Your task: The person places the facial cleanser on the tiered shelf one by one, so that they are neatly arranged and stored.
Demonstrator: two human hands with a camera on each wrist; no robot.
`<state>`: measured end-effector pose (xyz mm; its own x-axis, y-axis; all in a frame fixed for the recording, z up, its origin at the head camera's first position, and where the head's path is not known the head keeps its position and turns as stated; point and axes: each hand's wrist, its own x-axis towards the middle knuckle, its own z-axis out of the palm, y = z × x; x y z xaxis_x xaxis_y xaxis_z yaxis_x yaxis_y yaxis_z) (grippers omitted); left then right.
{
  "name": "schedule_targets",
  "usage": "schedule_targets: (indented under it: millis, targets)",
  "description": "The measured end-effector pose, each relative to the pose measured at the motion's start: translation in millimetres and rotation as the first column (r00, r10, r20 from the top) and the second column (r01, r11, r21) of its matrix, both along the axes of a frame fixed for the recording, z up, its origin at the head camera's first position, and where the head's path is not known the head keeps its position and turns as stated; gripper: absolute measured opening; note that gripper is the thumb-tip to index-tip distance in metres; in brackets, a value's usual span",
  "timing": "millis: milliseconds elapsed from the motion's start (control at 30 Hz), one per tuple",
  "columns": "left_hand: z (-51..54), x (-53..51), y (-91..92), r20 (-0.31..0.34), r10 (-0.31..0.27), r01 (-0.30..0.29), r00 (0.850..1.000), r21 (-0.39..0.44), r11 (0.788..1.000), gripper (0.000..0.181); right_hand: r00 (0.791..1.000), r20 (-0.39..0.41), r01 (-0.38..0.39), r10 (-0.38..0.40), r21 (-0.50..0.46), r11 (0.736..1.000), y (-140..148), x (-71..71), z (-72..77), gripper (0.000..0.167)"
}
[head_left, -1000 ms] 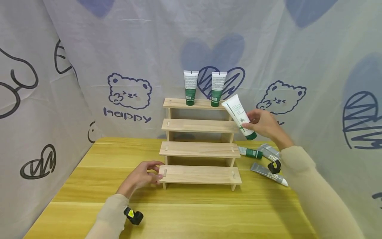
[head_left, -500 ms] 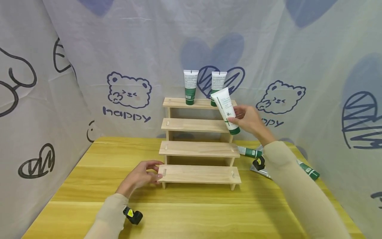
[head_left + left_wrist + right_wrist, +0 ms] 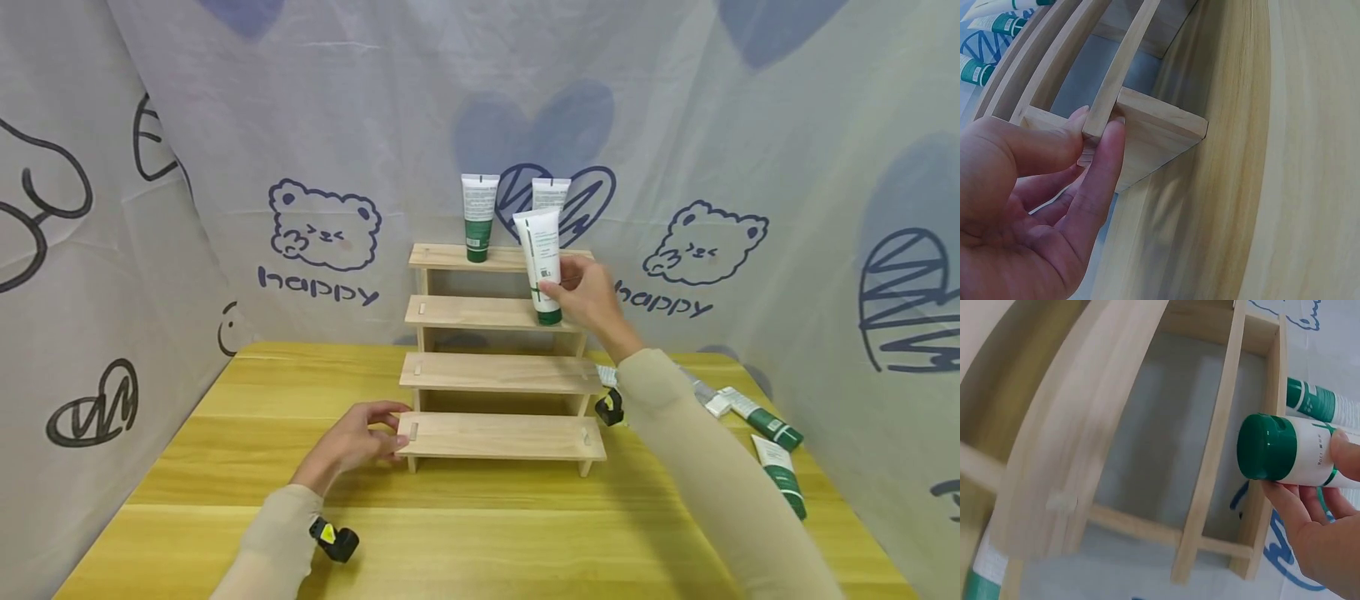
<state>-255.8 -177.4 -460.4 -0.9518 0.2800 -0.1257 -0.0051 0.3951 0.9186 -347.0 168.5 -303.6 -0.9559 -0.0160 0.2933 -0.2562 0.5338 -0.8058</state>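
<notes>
A stepped wooden display rack [image 3: 498, 372] stands on the table. My left hand [image 3: 352, 442] pinches the left end of its lowest board between thumb and fingers, as the left wrist view shows closely. My right hand [image 3: 592, 296] grips a white squeeze tube [image 3: 542, 250] with its green cap [image 3: 1266, 447] downward. The tube leans slightly, in front of the right part of the second board from the top; whether the cap touches wood I cannot tell. Two similar tubes stand on the top board, one at left [image 3: 480, 217] and one [image 3: 550, 193] partly hidden behind the held tube.
Right of the rack, several tubes lie on the wooden table [image 3: 450, 542], partly behind my right sleeve [image 3: 705, 467]. A grey tube [image 3: 696, 386] and two white-and-green tubes, one farther [image 3: 772, 427] and one nearer [image 3: 783, 479], show there. A printed curtain [image 3: 322, 108] hangs close behind.
My right hand has carried the tube leftward and slightly up to the rack, and the tube has turned more upright. My left hand stays at the lowest board.
</notes>
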Motion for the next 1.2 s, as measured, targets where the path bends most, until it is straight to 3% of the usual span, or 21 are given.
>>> schedule_targets:
  millis: [233, 500, 1200]
  targets:
    - [0.0, -0.4, -0.4, 0.005, 0.004, -0.004, 1.000, 0.003, 1.000, 0.051, 1.000, -0.001, 0.019, -0.019, -0.118, 0.993, -20, -5.3, -5.2, 0.048]
    - [-0.3, -1.1, -0.4, 0.009, 0.004, -0.005, 1.000, 0.013, 1.000, 0.050, 1.000, -0.016, 0.010, -0.013, -0.171, 0.985, -34, -9.1, -10.8, 0.045]
    - [-0.5, -1.4, -0.9, 0.011, 0.004, -0.004, 1.000, 0.003, 1.000, 0.051, 0.999, -0.043, -0.027, 0.021, -0.134, 0.991, -47, -10.4, -21.7, 0.045]
